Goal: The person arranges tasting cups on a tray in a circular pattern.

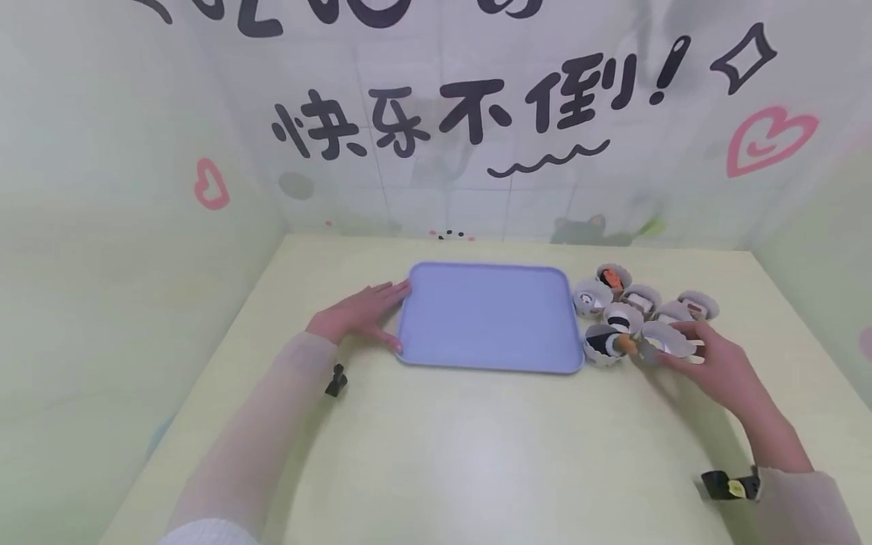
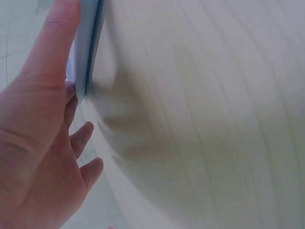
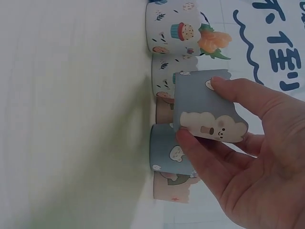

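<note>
My left hand (image 1: 361,312) rests against the left edge of an empty pale-blue tray (image 1: 487,318), fingers extended and thumb near the front corner. In the left wrist view the thumb and fingers lie along the tray's rim (image 2: 88,47). To the right of the tray, my right hand (image 1: 725,371) pinches a blue-grey paper cake cup (image 3: 205,102) with a cartoon bear print, lifted off the table. Several more paper cups stand close beside it. One patterned white cup (image 3: 171,28) has an orange-topped piece (image 3: 214,42) sticking out.
The cups hold small food-like pieces, among them an orange-topped one in the rear cup (image 1: 612,278). Another cup (image 1: 698,305) stands farther right. A pale wooden table (image 1: 470,454) lies beneath, with a printed wall (image 1: 443,204) behind it and walls at both sides.
</note>
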{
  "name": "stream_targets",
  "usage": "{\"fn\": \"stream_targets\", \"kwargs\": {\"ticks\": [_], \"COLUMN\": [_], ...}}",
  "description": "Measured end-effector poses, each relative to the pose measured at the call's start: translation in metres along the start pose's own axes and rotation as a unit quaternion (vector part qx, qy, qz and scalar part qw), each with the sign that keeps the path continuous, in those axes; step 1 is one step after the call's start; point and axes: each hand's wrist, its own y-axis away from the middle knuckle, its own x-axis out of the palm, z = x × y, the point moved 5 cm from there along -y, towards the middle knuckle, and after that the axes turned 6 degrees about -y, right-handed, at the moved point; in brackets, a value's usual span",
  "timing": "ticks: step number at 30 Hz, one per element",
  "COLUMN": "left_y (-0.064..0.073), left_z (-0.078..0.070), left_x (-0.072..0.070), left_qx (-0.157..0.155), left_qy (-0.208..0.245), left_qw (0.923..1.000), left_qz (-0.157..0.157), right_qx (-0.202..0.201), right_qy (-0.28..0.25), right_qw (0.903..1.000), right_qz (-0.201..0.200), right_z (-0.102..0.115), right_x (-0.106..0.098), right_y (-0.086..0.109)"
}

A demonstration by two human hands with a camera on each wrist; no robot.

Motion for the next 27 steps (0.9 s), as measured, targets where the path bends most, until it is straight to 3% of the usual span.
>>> {"fn": "stream_targets", "kwargs": {"ticks": [12,20,27], "left_y": [0.000,0.001,-0.001], "left_z": [0.000,-0.002,-0.004], "left_x": [0.002,0.003,0.002], "left_qx": [0.006,0.006,0.011], "left_qy": [-0.002,-0.008,-0.016], "left_qw": [1.0000,0.9999,0.9998], "left_qz": [-0.003,0.001,0.000], "right_qx": [-0.020,-0.005,-0.017], "right_qy": [0.008,-0.015,-0.027], "right_qw": [0.9995,0.9999,0.9993], "right_qz": [-0.024,0.004,0.019], "right_z": [0.035,0.065,0.092], "right_x": [-0.025,-0.026,-0.020], "right_y": [-0.010,-0.029,-0.050]}}
